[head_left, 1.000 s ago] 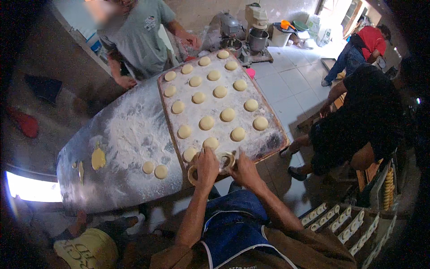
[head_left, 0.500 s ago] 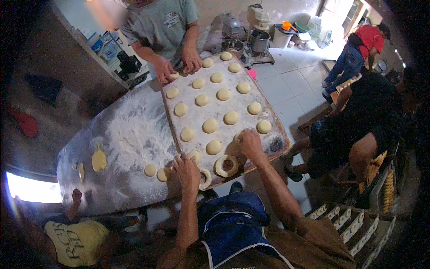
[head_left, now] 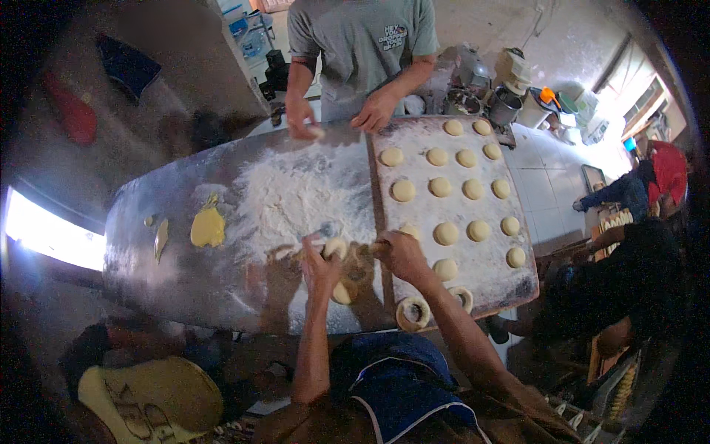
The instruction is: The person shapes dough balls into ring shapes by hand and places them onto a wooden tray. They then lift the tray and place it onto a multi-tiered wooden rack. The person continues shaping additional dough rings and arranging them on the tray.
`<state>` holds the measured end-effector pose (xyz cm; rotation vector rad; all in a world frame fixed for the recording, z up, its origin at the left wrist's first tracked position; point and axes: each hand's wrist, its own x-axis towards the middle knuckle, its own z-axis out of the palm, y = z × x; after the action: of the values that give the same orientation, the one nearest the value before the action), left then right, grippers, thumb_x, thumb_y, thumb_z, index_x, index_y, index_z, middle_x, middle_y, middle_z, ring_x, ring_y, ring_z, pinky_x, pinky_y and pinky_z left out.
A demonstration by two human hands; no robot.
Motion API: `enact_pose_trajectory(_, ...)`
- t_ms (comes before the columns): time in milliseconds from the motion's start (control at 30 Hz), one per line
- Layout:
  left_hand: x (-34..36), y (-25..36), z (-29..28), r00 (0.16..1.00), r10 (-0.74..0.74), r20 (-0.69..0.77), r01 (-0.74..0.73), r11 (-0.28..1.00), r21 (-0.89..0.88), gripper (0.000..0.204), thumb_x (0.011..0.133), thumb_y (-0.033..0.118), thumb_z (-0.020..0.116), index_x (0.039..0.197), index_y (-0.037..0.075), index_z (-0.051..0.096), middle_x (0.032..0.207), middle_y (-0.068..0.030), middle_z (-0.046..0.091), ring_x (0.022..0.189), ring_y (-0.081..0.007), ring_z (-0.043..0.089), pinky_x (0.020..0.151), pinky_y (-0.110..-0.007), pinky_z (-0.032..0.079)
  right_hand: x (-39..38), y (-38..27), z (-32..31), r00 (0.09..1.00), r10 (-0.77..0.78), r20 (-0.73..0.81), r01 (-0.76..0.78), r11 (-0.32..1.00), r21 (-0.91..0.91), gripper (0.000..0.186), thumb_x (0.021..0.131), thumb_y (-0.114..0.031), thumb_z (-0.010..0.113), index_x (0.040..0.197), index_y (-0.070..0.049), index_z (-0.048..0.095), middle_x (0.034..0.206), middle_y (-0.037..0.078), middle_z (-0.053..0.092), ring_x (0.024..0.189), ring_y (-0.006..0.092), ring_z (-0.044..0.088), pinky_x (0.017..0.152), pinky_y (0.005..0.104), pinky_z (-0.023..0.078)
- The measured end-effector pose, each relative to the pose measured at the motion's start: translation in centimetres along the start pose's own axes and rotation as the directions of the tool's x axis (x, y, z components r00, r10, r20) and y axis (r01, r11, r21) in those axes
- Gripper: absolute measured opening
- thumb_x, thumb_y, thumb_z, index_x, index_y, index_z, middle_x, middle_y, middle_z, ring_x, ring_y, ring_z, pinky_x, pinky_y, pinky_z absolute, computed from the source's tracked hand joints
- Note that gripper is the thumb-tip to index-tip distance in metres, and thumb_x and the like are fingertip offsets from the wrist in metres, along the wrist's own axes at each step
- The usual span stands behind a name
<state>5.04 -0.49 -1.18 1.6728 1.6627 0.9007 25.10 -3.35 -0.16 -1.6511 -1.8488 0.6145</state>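
Observation:
My left hand (head_left: 322,266) is over the floury table, its fingers closed around a pale dough ball (head_left: 335,247). A second dough ball (head_left: 342,294) lies on the table just below that hand, partly in shadow. My right hand (head_left: 403,256) is closed at the left edge of the floured board (head_left: 492,285). Whatever its fingers hold is hidden. Several round dough balls (head_left: 445,234) sit in loose rows on the board. Two dough rings, one nearer (head_left: 413,314) and one partly behind my right forearm (head_left: 461,297), lie at its near edge.
Across the table a person in a grey shirt holds a small dough piece (head_left: 316,133). Loose flour (head_left: 296,189) and yellow fat (head_left: 208,227) lie on the table's left half. Other people are at the lower left and right. Mixers (head_left: 470,70) stand behind.
The view has swung, so the board appears farther right. My left hand has left the board's edge and lifted a dough ball from the table. My right hand has moved left across the board.

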Motion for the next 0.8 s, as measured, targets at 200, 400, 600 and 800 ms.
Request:
enact_pose_trajectory(200,1.4,-5.2,-0.3,0.944,0.294,-0.15,-0.245,0.929,0.276,0.048,0.078,0.011,0.064,0.119,-0.001,0.043,0.104,-0.023,0.054,0.1,-0.0396,0.052,0.087,-0.046,0.041,6.5,3.2,8.1,0.989,-0.148,0.021,0.14,0.865,-0.482,0.03,0.068,-0.021,0.071,0.086,-0.004,0.055,0.079,0.017,0.06,0.082,0.0387,0.057,0.075,0.0471,0.043)
enact_pose_trajectory(400,-0.5,-2.0,1.2,0.961,0.275,-0.041,-0.275,0.921,-0.276,0.034,0.085,0.016,0.063,0.112,-0.002,0.054,0.102,-0.0165,0.059,0.095,-0.0255,0.06,0.077,-0.036,0.049,4.1,1.5,5.6,0.988,0.091,0.124,-0.128,0.931,0.342,0.035,0.07,-0.016,0.077,0.085,-0.004,0.048,0.075,0.008,0.056,0.068,0.0188,0.058,0.06,0.0333,0.047)
enact_pose_trajectory(600,0.0,0.0,2.0,0.966,0.095,0.241,0.031,0.881,-0.472,0.026,0.087,0.015,0.059,0.106,-0.003,0.058,0.097,-0.0131,0.061,0.089,-0.0199,0.06,0.076,-0.032,0.049,1.3,-1.0,4.3,0.961,0.275,-0.015,-0.231,0.835,0.499,0.052,0.073,0.0,0.07,0.109,-0.007,0.034,0.08,0.007,0.054,0.072,0.012,0.056,0.061,0.0267,0.047)
enact_pose_trajectory(800,-0.6,2.7,3.3,0.787,-0.041,0.615,0.606,0.232,-0.761,0.041,0.087,0.007,0.057,0.122,0.006,0.036,0.101,-0.0102,0.057,0.09,-0.0187,0.057,0.078,-0.032,0.049,-0.5,-3.0,-1.7,0.946,0.183,0.268,-0.325,0.519,0.791,0.055,0.074,0.002,0.065,0.12,-0.008,0.038,0.094,0.006,0.056,0.09,0.0146,0.055,0.066,0.0287,0.048)
